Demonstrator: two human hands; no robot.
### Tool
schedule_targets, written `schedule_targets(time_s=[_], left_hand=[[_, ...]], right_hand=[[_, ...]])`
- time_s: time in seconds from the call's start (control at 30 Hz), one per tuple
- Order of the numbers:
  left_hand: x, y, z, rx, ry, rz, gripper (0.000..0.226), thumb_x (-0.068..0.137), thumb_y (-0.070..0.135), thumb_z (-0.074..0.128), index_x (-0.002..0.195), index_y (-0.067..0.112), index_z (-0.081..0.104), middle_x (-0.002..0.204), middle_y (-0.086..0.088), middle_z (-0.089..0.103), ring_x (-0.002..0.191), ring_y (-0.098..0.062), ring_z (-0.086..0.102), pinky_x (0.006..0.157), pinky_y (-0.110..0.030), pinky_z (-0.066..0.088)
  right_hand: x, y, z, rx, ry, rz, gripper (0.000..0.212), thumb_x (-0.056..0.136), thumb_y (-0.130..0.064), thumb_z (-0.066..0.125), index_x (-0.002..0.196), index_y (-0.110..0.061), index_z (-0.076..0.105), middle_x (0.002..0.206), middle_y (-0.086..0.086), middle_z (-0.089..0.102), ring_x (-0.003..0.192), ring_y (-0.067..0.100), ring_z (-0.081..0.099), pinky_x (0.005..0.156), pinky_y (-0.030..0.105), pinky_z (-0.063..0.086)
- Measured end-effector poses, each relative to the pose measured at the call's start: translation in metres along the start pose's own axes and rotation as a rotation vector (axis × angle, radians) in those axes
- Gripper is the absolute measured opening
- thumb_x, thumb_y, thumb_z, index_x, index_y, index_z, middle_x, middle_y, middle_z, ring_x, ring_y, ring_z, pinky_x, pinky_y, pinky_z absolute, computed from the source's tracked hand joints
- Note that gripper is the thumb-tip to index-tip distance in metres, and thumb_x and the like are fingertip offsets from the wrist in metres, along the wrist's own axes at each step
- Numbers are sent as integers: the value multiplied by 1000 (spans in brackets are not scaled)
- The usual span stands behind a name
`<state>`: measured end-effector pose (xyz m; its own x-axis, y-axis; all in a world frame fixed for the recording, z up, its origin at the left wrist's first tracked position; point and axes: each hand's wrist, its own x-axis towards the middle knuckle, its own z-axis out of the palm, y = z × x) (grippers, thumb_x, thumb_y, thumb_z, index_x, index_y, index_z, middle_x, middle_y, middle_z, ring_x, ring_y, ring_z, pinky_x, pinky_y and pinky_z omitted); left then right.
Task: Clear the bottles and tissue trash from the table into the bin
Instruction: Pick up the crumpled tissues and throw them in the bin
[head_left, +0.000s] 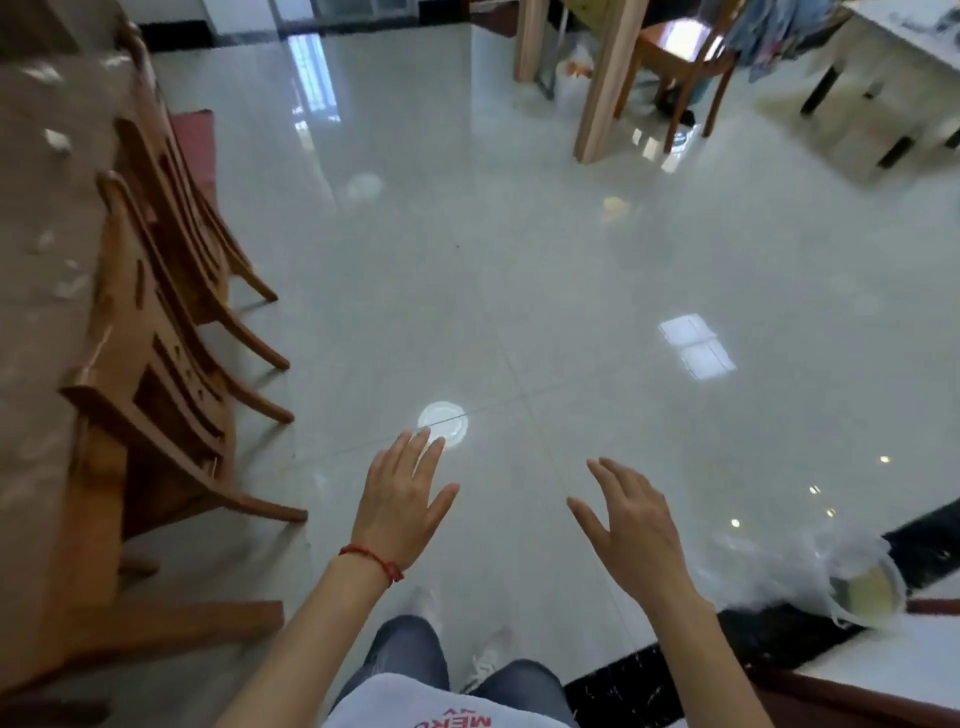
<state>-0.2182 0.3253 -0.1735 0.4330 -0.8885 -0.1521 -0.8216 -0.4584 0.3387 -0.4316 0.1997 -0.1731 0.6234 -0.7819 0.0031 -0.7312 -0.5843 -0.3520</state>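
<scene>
Glossy pale tiled floor (519, 270); left hand (400, 509) and right hand (634, 525) spread, empty; white tissue scraps (57, 140) on brown table (31, 322) at nine o'clock, plastic-lined bin (862, 592) at four o'clock: turn left, gather scraps first.

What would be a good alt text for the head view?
Both hands, left hand and right hand, are open and empty over a glossy tiled floor. Wooden chairs line a table at left; a lined bin stands at right.
</scene>
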Motion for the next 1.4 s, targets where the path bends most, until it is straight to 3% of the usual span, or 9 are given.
schedule_targets(time_s=[0.1,0.23,0.47,0.7,0.83,0.9,1.0,1.07,1.4], left_hand=[[2,-18,-11,-8,11,-89,75,92,52,8,114,1,59,116,-22,64,108,-39,59,88,-52,49],[14,-41,-18,-40,35,-186,76,93,52,8,111,0,60,113,-23,65,105,-40,61,84,-52,50],[74,-88,-35,-81,103,-265,87,87,60,0,121,1,54,126,-23,57,118,-41,51,97,-53,41],[162,-142,-72,-72,166,-224,96,80,66,-8,132,3,43,138,-20,45,132,-38,36,108,-49,29],[207,-166,-97,-45,184,-216,92,82,64,-6,132,4,43,138,-20,45,132,-37,36,108,-49,30],[229,-178,-106,-43,199,-225,87,84,62,-1,132,5,42,139,-20,44,133,-37,35,108,-48,29],[264,-198,-110,-41,201,-255,59,92,45,31,136,6,37,144,-17,38,137,-33,28,112,-46,22],[288,-209,-112,-32,200,-269,55,91,37,45,137,8,35,146,-16,37,138,-32,26,113,-45,21],[435,-256,-157,-74,254,-375,53,89,32,53,133,6,41,142,-17,42,135,-34,32,110,-46,26]], right_hand=[[29,-17,6,17,-41,-79,48,85,-31,62,124,-4,53,124,16,59,116,33,54,96,46,42],[68,-37,15,20,-83,-155,49,87,-33,60,126,-6,51,128,14,56,120,31,51,99,43,39],[158,-69,29,-4,-127,-231,51,89,-37,56,130,-8,48,133,12,53,124,29,47,103,41,35],[258,-110,37,11,-96,-220,49,88,-36,56,128,-8,49,131,12,54,122,30,48,101,42,37],[304,-129,40,18,-110,-224,50,88,-37,55,129,-8,49,131,12,54,122,29,48,102,41,37],[330,-136,42,18,-118,-231,50,88,-37,56,128,-8,49,130,12,55,121,29,49,101,42,38],[372,-143,49,15,-135,-238,50,88,-37,57,128,-8,49,131,12,54,122,28,48,101,42,37],[404,-148,53,19,-144,-243,50,88,-37,56,129,-9,49,132,11,54,123,28,48,102,41,37],[593,-180,66,29,-203,-345,51,90,-41,51,133,-13,44,138,6,48,128,23,41,106,37,30]])
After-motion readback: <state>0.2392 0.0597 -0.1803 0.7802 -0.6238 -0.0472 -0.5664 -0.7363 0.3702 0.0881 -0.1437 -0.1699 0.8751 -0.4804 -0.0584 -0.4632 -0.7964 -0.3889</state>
